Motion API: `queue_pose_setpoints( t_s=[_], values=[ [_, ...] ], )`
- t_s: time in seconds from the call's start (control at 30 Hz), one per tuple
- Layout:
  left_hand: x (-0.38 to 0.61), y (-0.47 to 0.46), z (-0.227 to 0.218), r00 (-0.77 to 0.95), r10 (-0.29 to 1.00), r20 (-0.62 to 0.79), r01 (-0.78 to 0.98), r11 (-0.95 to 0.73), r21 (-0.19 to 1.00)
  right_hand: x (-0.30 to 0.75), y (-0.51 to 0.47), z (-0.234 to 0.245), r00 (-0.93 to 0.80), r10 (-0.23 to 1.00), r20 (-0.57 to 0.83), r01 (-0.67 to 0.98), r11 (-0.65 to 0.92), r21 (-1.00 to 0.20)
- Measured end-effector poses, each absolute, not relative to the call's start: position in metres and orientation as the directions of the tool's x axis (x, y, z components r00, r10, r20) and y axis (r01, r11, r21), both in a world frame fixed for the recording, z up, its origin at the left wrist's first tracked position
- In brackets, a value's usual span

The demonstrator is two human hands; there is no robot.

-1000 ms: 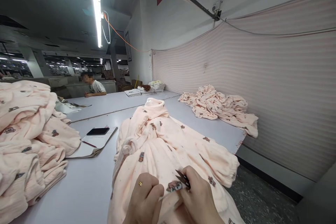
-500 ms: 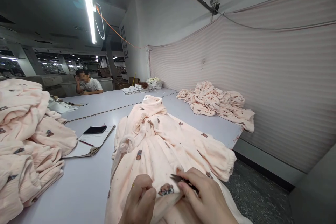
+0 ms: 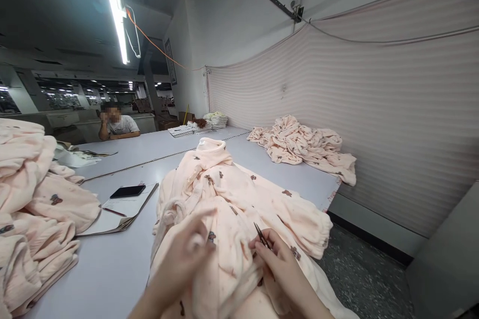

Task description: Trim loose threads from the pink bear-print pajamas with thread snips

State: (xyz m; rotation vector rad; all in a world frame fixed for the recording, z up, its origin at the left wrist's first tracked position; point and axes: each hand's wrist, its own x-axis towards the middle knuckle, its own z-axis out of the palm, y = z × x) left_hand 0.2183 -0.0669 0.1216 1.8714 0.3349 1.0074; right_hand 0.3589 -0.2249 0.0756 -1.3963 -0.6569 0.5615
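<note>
A pale pink fleece garment [image 3: 224, 194] with small bear prints lies spread on the grey table [image 3: 112, 269] in front of me. My left hand [image 3: 179, 259] is smeared by motion over the garment's near part, fingers stretched forward on the fabric. My right hand [image 3: 279, 264] pinches a small pair of thread snips [image 3: 262, 236], blades pointing up and away, just above the cloth.
A stack of the same pink garments [image 3: 33, 209] sits at the left. Another heap [image 3: 303, 147] lies at the far right by the striped fabric wall. A clipboard with a phone [image 3: 127, 192] lies mid-table. A person sits at the far table [image 3: 116, 122].
My left hand let go of the pinched bear-print fold and moved forward and up over the fabric. My right hand tilted the snips upright. The view shifted left.
</note>
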Motion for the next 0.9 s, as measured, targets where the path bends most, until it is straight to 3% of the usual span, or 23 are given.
queue_pose_setpoints(
  t_s=[0.1, 0.17, 0.27, 0.33, 0.37, 0.4, 0.5, 0.6, 0.67, 0.73, 0.8, 0.9],
  values=[
    [0.236, -0.078, 0.114, 0.815, 0.410, 0.408, 0.014, -0.719, 0.695, 0.356, -0.223, 0.078, 0.687, 0.721, 0.087, -0.071, 0.186, -0.980],
    [0.240, -0.074, 0.116, 0.801, 0.431, 0.415, -0.001, -0.693, 0.721, 0.359, -0.227, 0.074, 0.736, 0.662, 0.142, 0.014, 0.195, -0.981],
    [0.232, -0.048, 0.130, 0.682, 0.632, 0.367, -0.152, -0.369, 0.917, 0.367, -0.234, 0.059, 0.760, 0.635, 0.135, 0.083, 0.111, -0.990],
    [0.224, -0.028, 0.142, 0.636, 0.731, 0.246, -0.308, -0.051, 0.950, 0.370, -0.234, 0.047, 0.745, 0.653, 0.134, 0.128, 0.057, -0.990],
    [0.221, -0.020, 0.146, 0.635, 0.738, 0.227, -0.341, 0.005, 0.940, 0.370, -0.233, 0.043, 0.747, 0.646, 0.154, 0.180, 0.026, -0.983],
    [0.218, -0.016, 0.149, 0.652, 0.716, 0.247, -0.330, -0.025, 0.944, 0.370, -0.231, 0.040, 0.758, 0.626, 0.184, 0.243, -0.009, -0.970],
    [0.220, -0.026, 0.149, 0.795, 0.517, 0.316, -0.142, -0.348, 0.927, 0.367, -0.218, 0.042, 0.783, 0.565, 0.261, 0.371, -0.087, -0.925],
    [0.237, -0.059, 0.136, 0.910, 0.372, 0.182, 0.107, -0.635, 0.765, 0.360, -0.204, 0.052, 0.743, 0.590, 0.317, 0.393, -0.001, -0.919],
    [0.249, -0.077, 0.126, 0.908, 0.393, 0.142, 0.211, -0.724, 0.657, 0.354, -0.196, 0.057, 0.697, 0.619, 0.363, 0.394, 0.092, -0.914],
    [0.256, -0.083, 0.117, 0.891, 0.436, 0.126, 0.252, -0.707, 0.661, 0.348, -0.190, 0.057, 0.667, 0.628, 0.400, 0.399, 0.151, -0.904],
    [0.254, -0.077, 0.110, 0.894, 0.441, 0.075, 0.237, -0.609, 0.757, 0.344, -0.188, 0.053, 0.676, 0.625, 0.390, 0.397, 0.136, -0.908],
    [0.240, -0.061, 0.101, 0.909, 0.417, -0.020, 0.157, -0.299, 0.941, 0.342, -0.191, 0.047, 0.671, 0.674, 0.309, 0.358, 0.070, -0.931]
  ],
)
